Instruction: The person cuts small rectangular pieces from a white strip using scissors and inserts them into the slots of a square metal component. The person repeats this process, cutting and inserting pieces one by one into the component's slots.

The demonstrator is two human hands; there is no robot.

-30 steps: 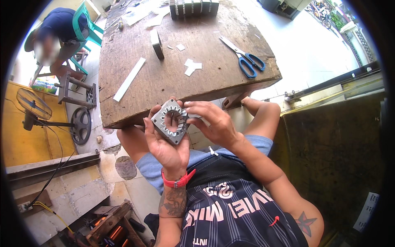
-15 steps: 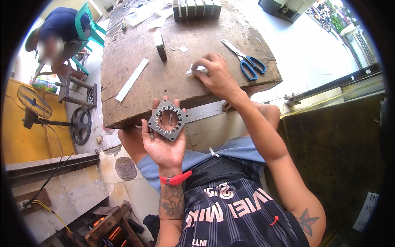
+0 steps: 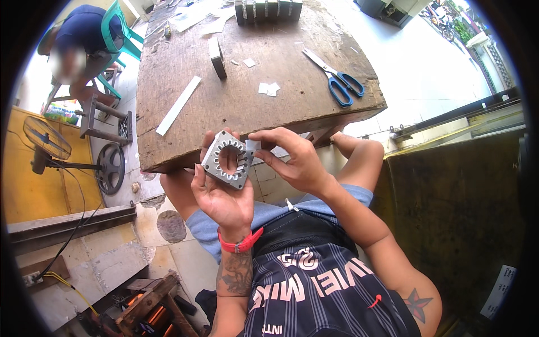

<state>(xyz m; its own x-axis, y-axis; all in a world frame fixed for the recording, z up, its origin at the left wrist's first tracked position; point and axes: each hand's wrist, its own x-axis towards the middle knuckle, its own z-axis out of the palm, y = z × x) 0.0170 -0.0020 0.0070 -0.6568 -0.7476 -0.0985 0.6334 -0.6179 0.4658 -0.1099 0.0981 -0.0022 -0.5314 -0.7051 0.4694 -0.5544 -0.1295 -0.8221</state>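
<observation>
In my left hand [image 3: 224, 199] rests a square grey motor stator core [image 3: 223, 178], its round bore ringed with slots, several of them lined in white. The fingers curl behind it and the thumb lies along its left edge. My right hand [image 3: 300, 163] pinches a small white piece of insulation paper [image 3: 253, 145] between thumb and forefinger, right beside the core's upper right side. A few more cut white pieces [image 3: 268, 89] lie on the wooden table [image 3: 185, 126] just beyond my hands.
Blue-handled scissors [image 3: 340, 84] lie at the table's right, a long white strip [image 3: 178, 105] at its left. A narrow metal block [image 3: 217, 58] stands mid-table, with a row of stacked cores [image 3: 268, 12] at the far edge. A fan [image 3: 48, 140] and another person [image 3: 84, 42] are at left.
My right hand has lifted a white paper piece off the table and brought it back toward me, up to the core. The left hand has tilted the core slightly.
</observation>
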